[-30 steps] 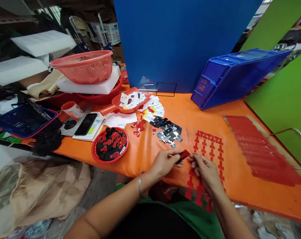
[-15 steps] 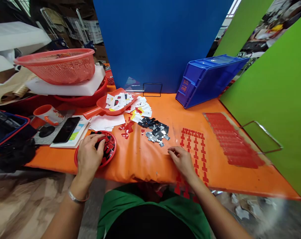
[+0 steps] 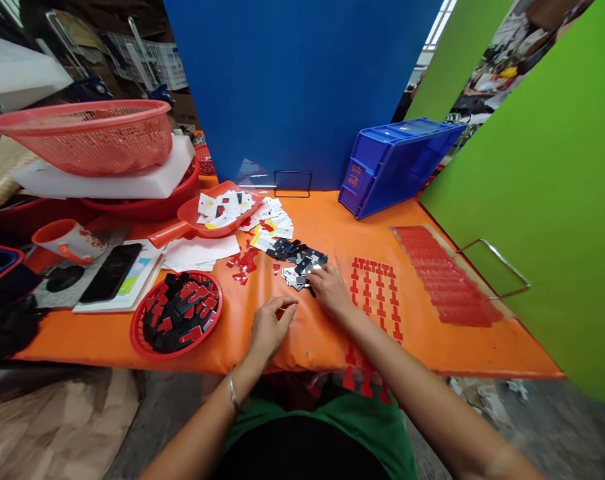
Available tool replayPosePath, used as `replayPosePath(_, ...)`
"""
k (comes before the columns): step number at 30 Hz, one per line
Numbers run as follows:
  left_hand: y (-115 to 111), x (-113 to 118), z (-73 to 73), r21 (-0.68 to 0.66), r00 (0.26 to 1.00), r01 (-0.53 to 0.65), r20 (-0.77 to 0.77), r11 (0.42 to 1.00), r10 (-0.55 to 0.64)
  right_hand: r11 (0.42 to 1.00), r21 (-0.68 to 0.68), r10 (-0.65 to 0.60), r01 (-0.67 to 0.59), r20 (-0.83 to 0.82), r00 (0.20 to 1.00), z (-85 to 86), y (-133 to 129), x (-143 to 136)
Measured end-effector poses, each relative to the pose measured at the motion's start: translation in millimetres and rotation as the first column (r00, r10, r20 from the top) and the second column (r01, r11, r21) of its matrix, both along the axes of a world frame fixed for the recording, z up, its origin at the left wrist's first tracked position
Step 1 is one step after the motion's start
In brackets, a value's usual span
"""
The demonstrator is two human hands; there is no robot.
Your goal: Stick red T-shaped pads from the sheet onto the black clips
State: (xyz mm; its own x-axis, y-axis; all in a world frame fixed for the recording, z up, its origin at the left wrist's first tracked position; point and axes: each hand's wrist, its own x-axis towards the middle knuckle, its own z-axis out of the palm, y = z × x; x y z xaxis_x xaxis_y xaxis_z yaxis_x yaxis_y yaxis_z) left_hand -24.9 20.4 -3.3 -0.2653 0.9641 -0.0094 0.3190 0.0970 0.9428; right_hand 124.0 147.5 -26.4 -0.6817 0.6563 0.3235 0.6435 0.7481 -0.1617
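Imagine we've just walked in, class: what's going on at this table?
A person's right hand is at a loose pile of black and grey pieces on the orange table; whether it grips one is unclear. The left hand, seemingly empty, is nearby. A red basket holds black and red pieces; red T-like shapes lie in rows.

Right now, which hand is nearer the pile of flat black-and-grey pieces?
The right hand is at the near right edge of the pile; the left hand is apart, at lower left.
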Motion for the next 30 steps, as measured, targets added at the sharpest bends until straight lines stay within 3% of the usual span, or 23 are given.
replayPosePath(3,5.9,5.4,-7.7,-0.087,0.945,-0.025,0.323,0.996,0.052,0.997,0.051,-0.053,0.054,-0.021,0.998,-3.1,-3.8,0.5)
replayPosePath(6,13.5,18.0,-6.6,-0.232,0.749,-0.076,0.629,0.97,0.209,0.984,0.088,-0.144,0.152,-0.095,0.985,-4.4,-14.6,-2.3)
replayPosePath(9,20.1,30.9,1.7,-0.311,0.542,-0.056,0.788,0.949,0.291,0.985,0.072,-0.143,0.159,-0.189,0.971,-0.8,-36.3,-6.7)
replayPosePath(12,25.2,36.6,9.3,-0.32,0.439,-0.046,0.844,0.946,0.307,1.0,0.01,-0.014,0.017,-0.275,0.961,5.2,-59.1,-6.1)
replayPosePath(15,29.0,35.5,11.8,-0.367,0.447,-0.041,0.825,0.929,0.346,0.995,-0.067,0.037,-0.069,-0.395,0.918,8.8,-58.7,10.0)
replayPosePath(17,31.5,34.6,12.1,-0.398,0.486,-0.022,0.798,0.917,0.357,0.99,-0.141,-0.088,0.021,-0.489,0.868,8.9,-38.3,30.6)
replayPosePath(19,35.4,36.1,12.8,-0.406,0.537,-0.001,0.771,0.914,0.343,0.945,-0.242,-0.315,0.218,-0.513,0.799,7.3,-6.3,55.1)
replayPosePath(22,47.2,44.6,15.4,-0.394,0.631,0.056,0.726,0.917,0.273,0.795,-0.341,-0.598,0.502,-0.299,0.744,3.4,42.3,86.6)
replayPosePath(25,68.0,57.5,17.6,-0.323,0.712,0.139,0.69,0.936,0.132,0.738,-0.357,-0.66,0.573,-0.199,0.725,0.0,70.1,100.3)
replayPosePath(27,85.7,66.3,17.9,-0.271,0.742,0.178,0.669,0.946,0.052,0.718,-0.365,-0.676,0.593,-0.161,0.719,-0.9,76.4,100.4)
replayPosePath(30,112.4,78.7,17.3,-0.268,0.771,0.193,0.637,0.944,0.023,0.678,-0.379,-0.706,0.63,-0.097,0.701,0.4,77.9,95.8)
